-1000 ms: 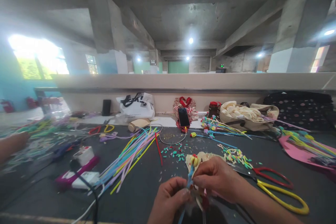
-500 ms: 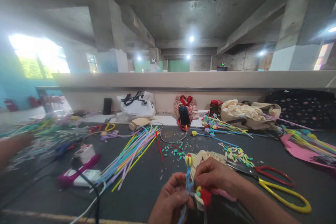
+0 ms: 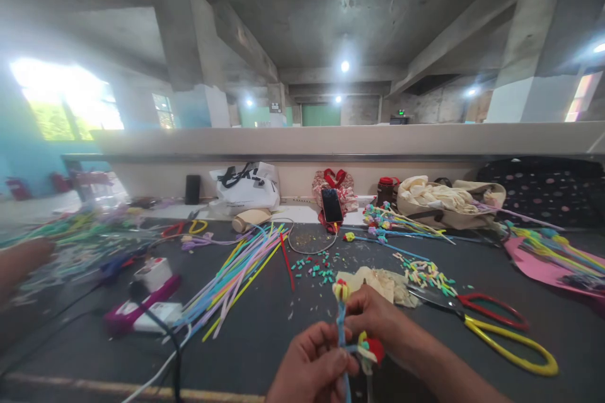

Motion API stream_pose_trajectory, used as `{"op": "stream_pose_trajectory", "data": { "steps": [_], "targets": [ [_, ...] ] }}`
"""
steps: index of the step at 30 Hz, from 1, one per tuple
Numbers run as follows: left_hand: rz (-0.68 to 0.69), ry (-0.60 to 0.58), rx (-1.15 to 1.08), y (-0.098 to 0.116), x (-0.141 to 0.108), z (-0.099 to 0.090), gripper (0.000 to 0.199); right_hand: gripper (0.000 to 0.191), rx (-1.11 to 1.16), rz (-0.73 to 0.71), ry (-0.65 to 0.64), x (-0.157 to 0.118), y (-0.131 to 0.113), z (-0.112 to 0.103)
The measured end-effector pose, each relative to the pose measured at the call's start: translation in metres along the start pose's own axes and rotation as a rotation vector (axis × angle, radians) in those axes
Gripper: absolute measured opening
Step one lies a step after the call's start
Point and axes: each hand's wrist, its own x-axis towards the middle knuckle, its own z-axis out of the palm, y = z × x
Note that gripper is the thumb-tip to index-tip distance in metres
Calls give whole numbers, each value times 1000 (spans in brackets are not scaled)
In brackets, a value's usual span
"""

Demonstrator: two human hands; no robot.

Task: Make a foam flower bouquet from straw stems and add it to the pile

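Observation:
Upright in front of me is a blue fuzzy stem (image 3: 341, 322) topped by a small yellow and red flower (image 3: 341, 290). My left hand (image 3: 314, 362) pinches the stem low down. Higher up, the fingers of my right hand (image 3: 378, 318) are closed at the stem, just below the flower. A short blue side branch leads right to a red, yellow, green and cream flower piece (image 3: 369, 350), under my right wrist. A crumpled cream cloth (image 3: 385, 284) lies behind my right hand.
Large scissors (image 3: 505, 340) with red and yellow handles lie right. Colourful stems (image 3: 236, 280) and a purple power strip (image 3: 142, 305) are left. Cut pieces (image 3: 430, 276) lie beyond my hands. Bags (image 3: 246, 189) and a phone (image 3: 331, 205) stand behind. Another person's hand (image 3: 28, 261) is far left.
My right hand has shifted slightly left and down against the stem. The blue stem stands straighter, and the red flower piece has moved a little right.

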Motion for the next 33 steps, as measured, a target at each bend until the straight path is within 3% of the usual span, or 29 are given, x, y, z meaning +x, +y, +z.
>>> {"op": "stream_pose_trajectory", "data": {
  "steps": [2, 7, 9, 12, 17, 22, 29, 33],
  "targets": [
    [29, 57, 15, 3, -1, 3, 30, 9, 91, 26, 27, -2, -3, -5],
    [152, 232, 20, 13, 3, 0, 32, 26, 380, -28, 327, -19, 2, -13],
    [176, 238, 20, 16, 6, -2, 33, 34, 306, -9, 321, -27, 9, -7],
    [193, 190, 52, 17, 9, 0, 30, 28, 199, -45, 278, -32, 19, 12],
    [308, 283, 110, 17, 5, 11, 23, 25, 361, -192, 375, -19, 24, 33],
    [328, 377, 106, 11, 9, 11, 25, 28, 544, -145, 336, -10, 32, 37],
    [318, 425, 22, 1, 18, 7, 30, 28, 516, -107, 419, -7, 34, 40],
    [392, 538, 289, 0, 14, 4, 22, 31, 411, -140, 497, -8, 30, 39]
  ]
}}
